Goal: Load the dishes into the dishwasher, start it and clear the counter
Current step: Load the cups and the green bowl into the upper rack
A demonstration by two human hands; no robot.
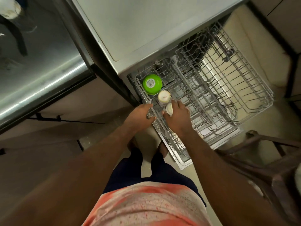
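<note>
Reaching down over the pulled-out upper rack (228, 88) of the dishwasher (138, 26), the right hand (177, 118) curls its fingers round a second cup (169, 109), which is tilted with its pale bottom facing up and to the left. The cup sits at the left side of the rack, just inside the side rail, and I cannot tell whether it already rests on the wires. Touching or almost touching it, a little further in, stands another cup (164, 96), upside down with its pale round bottom showing. Beyond that, in the rack's far left corner, a green bowl (152, 84) lies upside down with a barcode sticker on its base.

The left hand (140, 114) is loosely spread and holds nothing; its forefinger and thumb reach the rack's side rail from outside, though whether they press on it is unclear.

The rest of the rack is bare wire, and the lowered dishwasher door (184, 160) shows beneath it. A steel worktop (40, 62) runs along the left, with a dark curved object at its far end. A dark wooden stool (268, 168) stands to the right. The person wears a pink-and-white shirt (146, 206) and dark shorts (138, 173), with bare feet on the floor.
</note>
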